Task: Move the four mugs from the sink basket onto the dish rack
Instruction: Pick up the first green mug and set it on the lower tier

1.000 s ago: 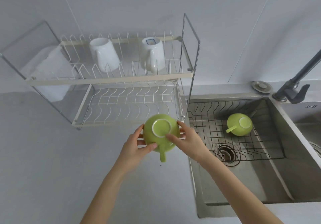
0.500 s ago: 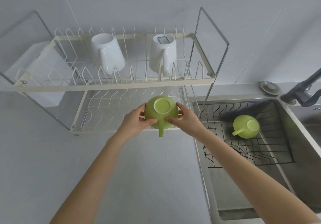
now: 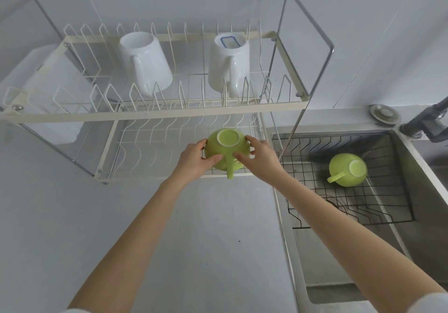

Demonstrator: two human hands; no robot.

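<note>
Both hands hold an upside-down green mug (image 3: 226, 151) over the right end of the dish rack's lower tier (image 3: 155, 142), its handle pointing toward me. My left hand (image 3: 195, 158) grips its left side and my right hand (image 3: 260, 159) its right side. Two white mugs, one (image 3: 145, 64) on the left and one (image 3: 229, 64) on the right, stand upside down on the upper tier (image 3: 155, 113). A second green mug (image 3: 348, 169) lies upside down in the black wire sink basket (image 3: 388, 206).
The steel sink (image 3: 424, 240) fills the right side, with a dark faucet (image 3: 426, 121) and a round cap (image 3: 385, 114) at its back edge. A white container (image 3: 48, 94) stands behind the rack's left end. Grey countertop (image 3: 169, 240) lies below the rack.
Both hands have carried the green mug up and forward, from over the counter to the lower tier of the rack. The view has moved closer to the rack.
</note>
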